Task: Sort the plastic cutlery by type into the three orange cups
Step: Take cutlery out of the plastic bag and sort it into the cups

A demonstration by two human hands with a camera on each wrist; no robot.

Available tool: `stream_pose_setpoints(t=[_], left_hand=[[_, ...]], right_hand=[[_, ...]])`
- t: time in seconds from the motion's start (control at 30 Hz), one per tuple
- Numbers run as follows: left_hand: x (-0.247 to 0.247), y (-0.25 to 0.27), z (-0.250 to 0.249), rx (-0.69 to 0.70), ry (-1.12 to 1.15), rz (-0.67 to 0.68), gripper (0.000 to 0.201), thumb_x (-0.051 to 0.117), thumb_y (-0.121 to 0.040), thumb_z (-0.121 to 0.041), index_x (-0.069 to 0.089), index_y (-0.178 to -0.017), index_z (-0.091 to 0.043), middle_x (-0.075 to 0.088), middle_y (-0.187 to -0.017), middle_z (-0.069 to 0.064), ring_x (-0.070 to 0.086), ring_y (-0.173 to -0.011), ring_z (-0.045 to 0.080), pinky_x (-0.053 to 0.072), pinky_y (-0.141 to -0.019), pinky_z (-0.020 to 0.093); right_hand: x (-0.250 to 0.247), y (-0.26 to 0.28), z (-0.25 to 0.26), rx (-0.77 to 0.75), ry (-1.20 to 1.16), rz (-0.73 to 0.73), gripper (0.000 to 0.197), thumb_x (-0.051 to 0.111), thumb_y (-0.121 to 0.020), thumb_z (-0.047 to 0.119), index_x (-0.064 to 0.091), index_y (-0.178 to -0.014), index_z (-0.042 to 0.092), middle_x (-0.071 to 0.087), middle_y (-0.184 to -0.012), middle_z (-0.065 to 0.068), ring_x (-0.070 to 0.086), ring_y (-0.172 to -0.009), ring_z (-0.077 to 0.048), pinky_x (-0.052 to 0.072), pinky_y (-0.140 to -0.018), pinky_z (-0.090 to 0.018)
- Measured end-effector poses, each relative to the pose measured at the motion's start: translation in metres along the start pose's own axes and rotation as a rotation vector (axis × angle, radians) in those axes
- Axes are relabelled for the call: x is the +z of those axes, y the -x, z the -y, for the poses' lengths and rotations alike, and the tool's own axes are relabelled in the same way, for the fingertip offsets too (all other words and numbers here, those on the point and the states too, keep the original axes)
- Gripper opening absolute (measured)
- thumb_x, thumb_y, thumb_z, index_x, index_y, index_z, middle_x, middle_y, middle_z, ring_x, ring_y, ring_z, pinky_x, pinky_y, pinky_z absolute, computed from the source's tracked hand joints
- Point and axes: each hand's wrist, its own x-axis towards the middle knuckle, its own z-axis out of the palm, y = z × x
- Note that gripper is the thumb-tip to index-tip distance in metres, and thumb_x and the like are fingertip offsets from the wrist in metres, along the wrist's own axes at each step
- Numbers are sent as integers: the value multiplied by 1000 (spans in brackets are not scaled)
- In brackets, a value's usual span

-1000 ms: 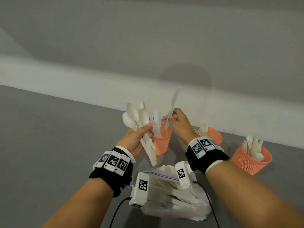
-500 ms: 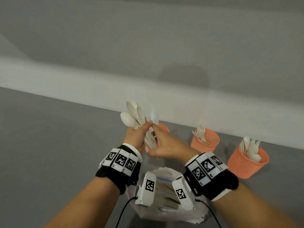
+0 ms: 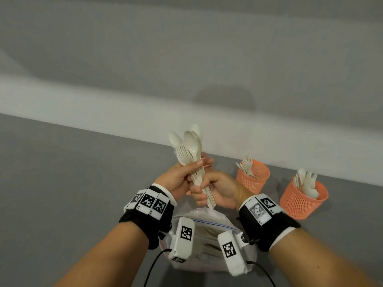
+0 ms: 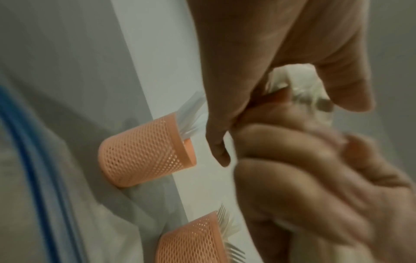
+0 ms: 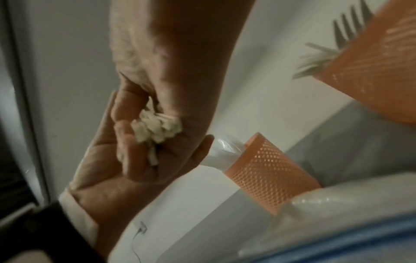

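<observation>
A bundle of white spoons and forks (image 3: 191, 151) stands upright in my left hand (image 3: 192, 168), thumb across the handles. My right hand (image 3: 204, 193) grips the lower handles of the same bundle just beneath; the handle ends (image 5: 157, 128) poke out between both palms. One orange mesh cup (image 3: 253, 177) to the right holds forks, and another (image 3: 303, 200) at the far right holds spoons. The third cup (image 4: 144, 153), with knives in it, is almost wholly hidden behind my hands in the head view.
A clear zip bag (image 3: 209, 222) with more white cutlery lies on the grey table (image 3: 72, 183) right below my wrists. A pale wall ledge (image 3: 103, 108) runs behind the cups. Camera cables trail from both wrists.
A second ago my right hand held one knife over the left cup. That knife has left the hand, which came back and now grips the bundle's handles under my left hand.
</observation>
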Motion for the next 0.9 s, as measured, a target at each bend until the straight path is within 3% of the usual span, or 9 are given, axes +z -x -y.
stream_pose_setpoints(t=[0.1, 0.17, 0.3, 0.4, 0.47, 0.57, 0.7, 0.8, 0.9], left_hand=[[3, 0, 5, 3, -36, 53, 46, 77, -67, -34, 55, -99, -9, 66, -86, 2, 66, -84, 19, 54, -72, 31], [6, -1, 6, -1, -100, 73, 39, 72, -73, -36, 54, -93, -7, 62, -76, 4, 64, -61, 18, 51, -54, 28], [8, -4, 7, 45, -76, -4, 24, 56, -86, -28, 47, -84, -6, 48, -81, 8, 57, -66, 18, 48, -55, 27], [11, -3, 8, 43, -35, -124, 23, 49, -94, -26, 52, -96, -3, 52, -89, 19, 54, -80, 29, 53, -68, 35], [15, -2, 8, 37, -9, -168, 28, 46, -95, -26, 54, -107, -2, 58, -95, 22, 57, -88, 31, 50, -73, 37], [22, -4, 8, 23, 58, -150, 26, 42, -97, -29, 52, -98, -6, 58, -76, 10, 64, -67, 17, 54, -58, 27], [27, -5, 11, -5, 84, -101, 26, 44, -93, -34, 52, -87, -9, 53, -68, 4, 61, -62, 12, 54, -60, 24], [31, -2, 12, 4, 163, -52, 25, 41, -95, -27, 52, -101, -6, 62, -79, 8, 68, -73, 13, 57, -70, 25], [36, 0, 12, 26, 177, -16, 34, 41, -93, -26, 45, -119, -4, 60, -93, 13, 69, -83, 15, 58, -72, 28]], right_hand=[[-2, 5, 0, 24, -43, 48, 22, 37, -68, 8, 51, -85, 7, 50, -56, -3, 44, -44, -12, 37, -45, -21], [-4, 9, 1, 34, 58, -53, 17, 46, -81, 18, 55, -87, 5, 56, -59, -6, 53, -50, -16, 47, -52, -26], [-8, 19, 8, 67, 744, -392, 37, 50, -92, 41, 66, -91, 8, 66, -77, -10, 62, -70, -21, 50, -69, -36], [-8, 24, 10, -350, 995, -780, 34, 64, -85, 29, 62, -79, -4, 56, -67, -9, 49, -61, -15, 41, -59, -25], [4, 27, 15, -551, 958, -753, 16, 69, -81, 15, 63, -81, 1, 55, -70, -2, 47, -59, -10, 41, -58, -17], [16, 25, 13, -498, 1089, -623, 20, 70, -77, 10, 63, -93, 1, 51, -77, 1, 45, -61, -7, 42, -63, -20], [12, 21, 7, -461, 1176, -668, 19, 63, -82, 14, 59, -97, 3, 47, -82, -1, 43, -66, -10, 39, -64, -25], [7, 24, 8, -443, 1088, -673, 11, 61, -86, 14, 60, -91, 4, 51, -82, -3, 43, -62, -3, 35, -57, -11], [5, 27, 8, -388, 1022, -646, 5, 57, -89, 14, 55, -87, 10, 53, -84, -5, 44, -63, -4, 37, -56, -8]])
